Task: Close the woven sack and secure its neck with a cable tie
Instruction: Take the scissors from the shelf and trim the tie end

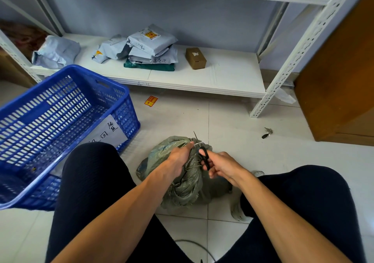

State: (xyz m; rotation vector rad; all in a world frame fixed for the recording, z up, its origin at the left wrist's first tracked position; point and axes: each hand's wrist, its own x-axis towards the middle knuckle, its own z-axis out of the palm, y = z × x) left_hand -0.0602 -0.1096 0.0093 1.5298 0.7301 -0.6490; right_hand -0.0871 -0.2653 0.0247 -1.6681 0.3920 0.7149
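Sack (pixel 182 183) of grey-green woven cloth sits on the tiled floor (pixel 253 121) between your knees, its neck bunched and pointing away from you. Your left hand (pixel 178 159) is clamped round that gathered neck. A pale cable tie (pixel 197 144) shows just past your left fingertips, at the neck; whether it is cinched tight you cannot tell from here. Your right hand (pixel 220 166) is closed on the black handles of a pair of scissors (pixel 202 153), whose thin blades point up and away, right beside the tie. The two hands sit close together, not quite touching.

Room to move: the blue plastic crate (pixel 60 121) stands tilted near your left knee and hems that side. Ahead, the edge of the low white shelf (pixel 202 88) runs across, with bare tile between it and the sack. To the right the floor is open up to the shelf's slotted white upright (pixel 283 66) and a brown wooden door (pixel 344 70). Small dark scraps (pixel 267 133) lie on the tile out that way.

Writing: a white paper sheet (pixel 109 133) in the crate carries handwritten characters. A red-and-yellow sticker (pixel 151 101) lies on the floor by the crate, too small to read. Grey mailer bags (pixel 149 48) on the shelf bear a similar sticker and pen scrawl, beside a small brown carton (pixel 196 58).
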